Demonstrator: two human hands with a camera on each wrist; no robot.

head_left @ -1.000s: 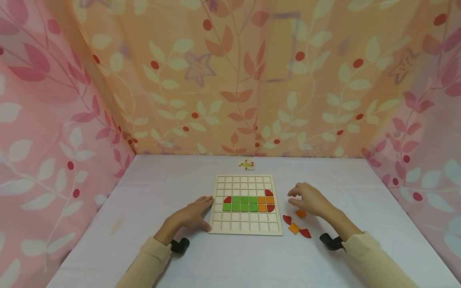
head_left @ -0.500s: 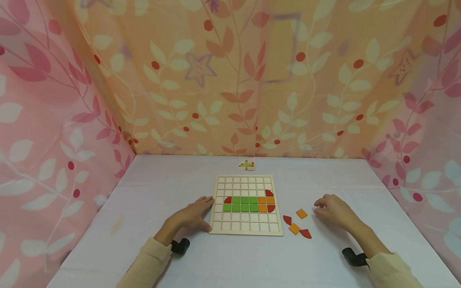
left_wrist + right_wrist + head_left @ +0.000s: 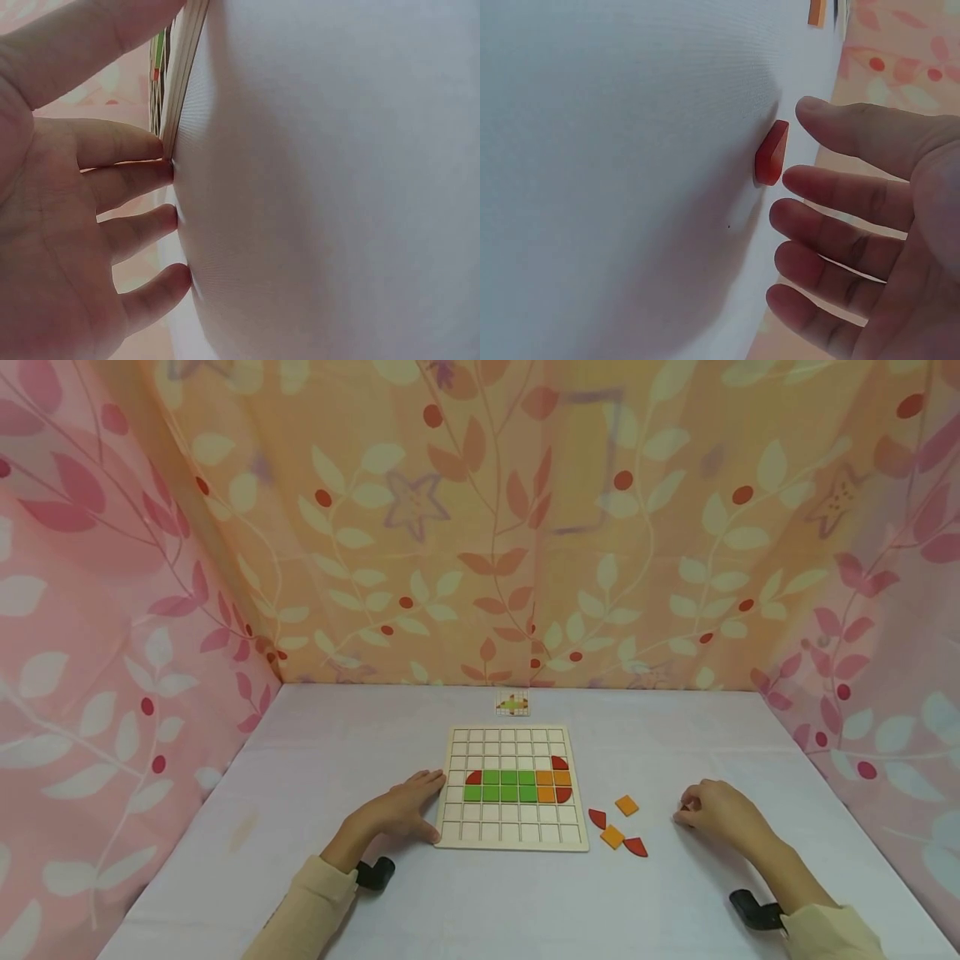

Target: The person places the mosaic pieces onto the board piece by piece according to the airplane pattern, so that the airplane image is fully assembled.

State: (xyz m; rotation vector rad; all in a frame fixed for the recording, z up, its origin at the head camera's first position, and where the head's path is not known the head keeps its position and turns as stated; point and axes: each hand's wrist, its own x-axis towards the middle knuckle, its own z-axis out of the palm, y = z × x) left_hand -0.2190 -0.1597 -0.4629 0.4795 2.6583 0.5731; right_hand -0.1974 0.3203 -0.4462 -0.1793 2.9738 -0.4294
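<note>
A wooden grid board lies on the table, bearing a band of green squares, a few orange squares and red rounded pieces. My left hand rests at its left edge; the left wrist view shows the fingertips on the tablecloth and against the board's side. Right of the loose pieces, my right hand is low over the cloth. In the right wrist view a red piece lies between thumb and index fingertip, which stand apart; the head view mostly hides it.
Between board and right hand lie two orange squares and two red quarter-round pieces. A small pattern card lies behind the board. Patterned curtains enclose the table's back and sides.
My right hand has moved right and toward me, away from the loose orange and red pieces, and is lower now. The left hand and the board have stayed put.
</note>
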